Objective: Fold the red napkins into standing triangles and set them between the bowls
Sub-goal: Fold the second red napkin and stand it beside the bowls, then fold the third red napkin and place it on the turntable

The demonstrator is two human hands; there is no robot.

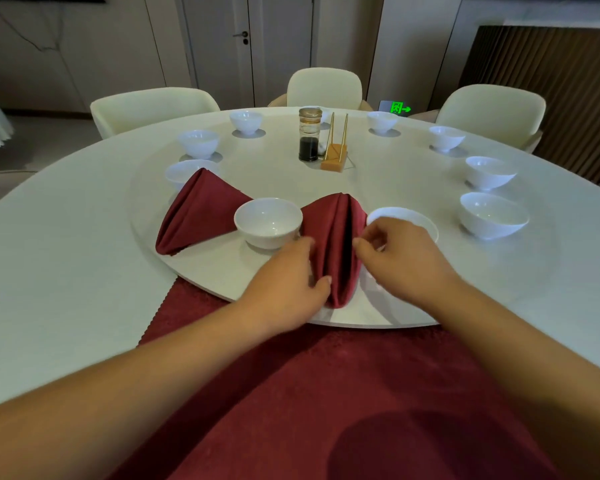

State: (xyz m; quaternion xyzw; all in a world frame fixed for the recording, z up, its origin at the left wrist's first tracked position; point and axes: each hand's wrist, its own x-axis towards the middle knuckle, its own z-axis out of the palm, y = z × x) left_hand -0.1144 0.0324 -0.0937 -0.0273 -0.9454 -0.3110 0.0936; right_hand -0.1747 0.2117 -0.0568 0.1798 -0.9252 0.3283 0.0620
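Note:
A folded red napkin [333,237] stands as a triangle on the round turntable [222,268], between a white bowl [268,221] and another white bowl [416,220] partly hidden by my right hand. My left hand [291,278] touches the napkin's left side, thumb at its lower edge. My right hand [395,251] has its fingertips at the napkin's right side with fingers curled. A second folded napkin [198,213] stands to the left, between the near bowl and a bowl [181,173] behind it.
More white bowls [492,216] ring the turntable. A sauce bottle [309,135] and a wooden holder [335,157] stand at its centre. A flat red cloth [326,393] lies on the table in front of me. Cream chairs [153,107] stand at the far side.

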